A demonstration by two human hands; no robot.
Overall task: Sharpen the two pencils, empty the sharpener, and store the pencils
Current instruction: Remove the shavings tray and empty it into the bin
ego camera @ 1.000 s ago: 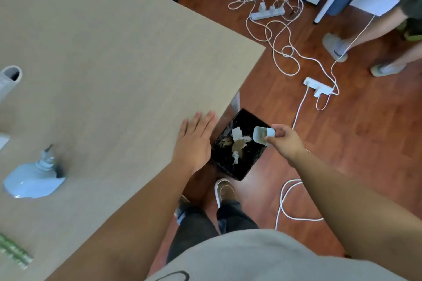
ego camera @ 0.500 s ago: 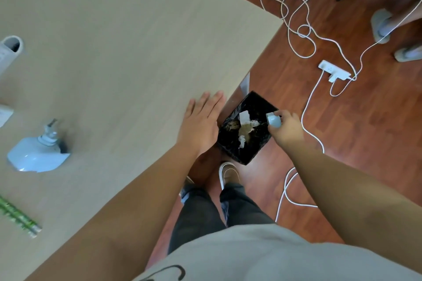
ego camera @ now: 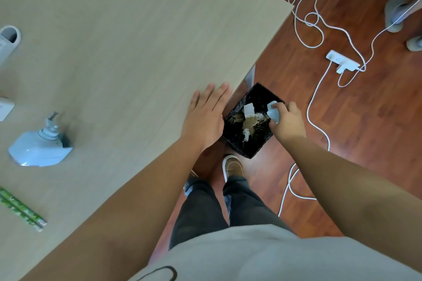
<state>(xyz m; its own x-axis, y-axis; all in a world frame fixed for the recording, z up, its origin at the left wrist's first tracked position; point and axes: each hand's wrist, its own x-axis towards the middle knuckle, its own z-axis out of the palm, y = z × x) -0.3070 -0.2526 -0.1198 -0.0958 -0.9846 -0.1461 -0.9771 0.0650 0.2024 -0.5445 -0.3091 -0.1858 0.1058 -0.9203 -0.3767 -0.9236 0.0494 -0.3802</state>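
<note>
**Shavings drawer held over the bin**

While your left hand (ego camera: 205, 118) lay flat and open on the desk (ego camera: 137, 41), palm down at its right edge with the fingers spread, your right hand (ego camera: 287, 123) was closed around the small pale blue shavings drawer (ego camera: 273, 113) over the black bin (ego camera: 249, 121). The drawer sat tipped above the bin's right rim, pinched between your fingers; its inside could not be seen. The bin stood on the red-brown wooden floor (ego camera: 365, 132) just beside the desk's right edge, square-mouthed and lined with a crinkled black bag. In it lay brownish shavings and dust, a few white paper scraps and a folded white piece.

The sharpener body (ego camera: 38, 150), smooth glossy light blue plastic with a rounded shell and a short crank stub on top, rested near the desk's left edge, well apart from your hands. The two pencils (ego camera: 21, 213), green patterned, lay side by side touching near the desk's lower left edge. A pale grey tube-shaped holder (ego camera: 9, 41) lay at the left edge, its open mouth showing dark inside. White cables (ego camera: 319, 89) and power strips trailed across the floor.
</note>
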